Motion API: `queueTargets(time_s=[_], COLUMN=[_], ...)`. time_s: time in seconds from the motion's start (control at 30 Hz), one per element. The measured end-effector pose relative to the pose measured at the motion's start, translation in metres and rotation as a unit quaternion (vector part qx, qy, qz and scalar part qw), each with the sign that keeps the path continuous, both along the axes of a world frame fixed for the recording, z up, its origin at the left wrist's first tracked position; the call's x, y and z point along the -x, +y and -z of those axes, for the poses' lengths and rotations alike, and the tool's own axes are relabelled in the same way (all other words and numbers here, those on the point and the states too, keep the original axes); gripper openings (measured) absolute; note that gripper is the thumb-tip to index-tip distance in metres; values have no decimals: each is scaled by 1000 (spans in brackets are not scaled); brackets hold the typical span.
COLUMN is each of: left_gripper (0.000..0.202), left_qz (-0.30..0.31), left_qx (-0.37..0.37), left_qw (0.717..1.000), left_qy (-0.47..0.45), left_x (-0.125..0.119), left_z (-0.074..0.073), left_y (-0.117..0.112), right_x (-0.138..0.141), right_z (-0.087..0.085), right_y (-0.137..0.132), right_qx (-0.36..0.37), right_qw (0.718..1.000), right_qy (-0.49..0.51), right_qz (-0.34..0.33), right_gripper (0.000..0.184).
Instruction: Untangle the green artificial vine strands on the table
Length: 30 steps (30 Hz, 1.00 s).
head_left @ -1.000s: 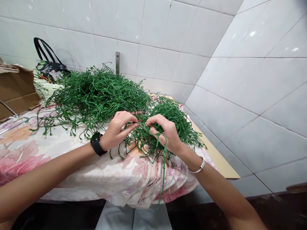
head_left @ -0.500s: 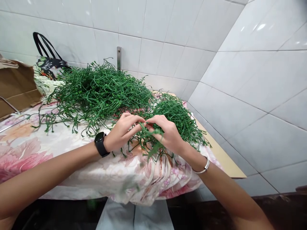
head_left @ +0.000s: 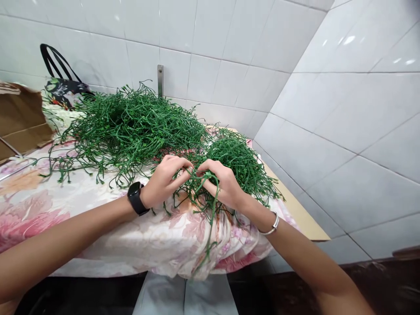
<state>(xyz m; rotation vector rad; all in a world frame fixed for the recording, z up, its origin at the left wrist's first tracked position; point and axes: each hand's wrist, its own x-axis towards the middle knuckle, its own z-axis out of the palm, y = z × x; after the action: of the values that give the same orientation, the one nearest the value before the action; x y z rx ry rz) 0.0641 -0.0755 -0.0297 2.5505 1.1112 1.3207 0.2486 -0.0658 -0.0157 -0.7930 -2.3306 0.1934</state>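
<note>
In the middle of the head view, my left hand [head_left: 166, 181] and my right hand [head_left: 223, 183] almost meet at the fingertips. Both are closed in a pinch on a thin green plastic-looking stem [head_left: 212, 221], which loops by the right fingers and dangles past the table edge. Its lower end is blurred. Just behind the right hand lies a smaller pile of green stems [head_left: 234, 153], and some strands spread beneath both hands. A larger heap of green stems [head_left: 134, 124] sits further back on the left. Exact finger contact is partly hidden.
A floral cloth [head_left: 108, 232] covers the table, with a tan board [head_left: 305, 223] showing at the right. On the left stand a cardboard box [head_left: 22, 113] and a flowered bag [head_left: 67, 89]. White tiled walls [head_left: 210, 39] close off the back and right side.
My fingertips have drawn slightly apart. The green stem, blurred near the right palm before, now hangs down in front of the cloth. The view has shifted slightly.
</note>
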Motion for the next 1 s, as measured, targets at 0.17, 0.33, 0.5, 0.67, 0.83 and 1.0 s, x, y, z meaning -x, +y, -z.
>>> queueTargets(time_s=[0.17,0.33,0.5,0.67,0.83,1.0], left_gripper=[15,14,13,13,11,19], left_qz=[17,44,46,46,-6,-40], left_qx=[-11,-13,-29,-82,-150,-123], left_qw=[1000,998,997,993,981,969], left_qy=[15,52,59,69,123,212], left_x=[-1,0,0,0,-4,-7], left_z=[1,0,0,2,2,1], left_y=[-1,1,3,1,-3,-6], right_x=[2,1,-1,0,2,2], right_z=[-3,-3,-1,2,5,5], right_y=[-4,-2,3,3,2,1], right_qx=[-16,-37,-59,-96,-136,-170], right_qw=[1000,999,997,993,990,984], right_qy=[4,-19,-46,-50,-27,-52], right_qz=[8,22,21,38,40,21], right_gripper=[12,13,17,17,14,13])
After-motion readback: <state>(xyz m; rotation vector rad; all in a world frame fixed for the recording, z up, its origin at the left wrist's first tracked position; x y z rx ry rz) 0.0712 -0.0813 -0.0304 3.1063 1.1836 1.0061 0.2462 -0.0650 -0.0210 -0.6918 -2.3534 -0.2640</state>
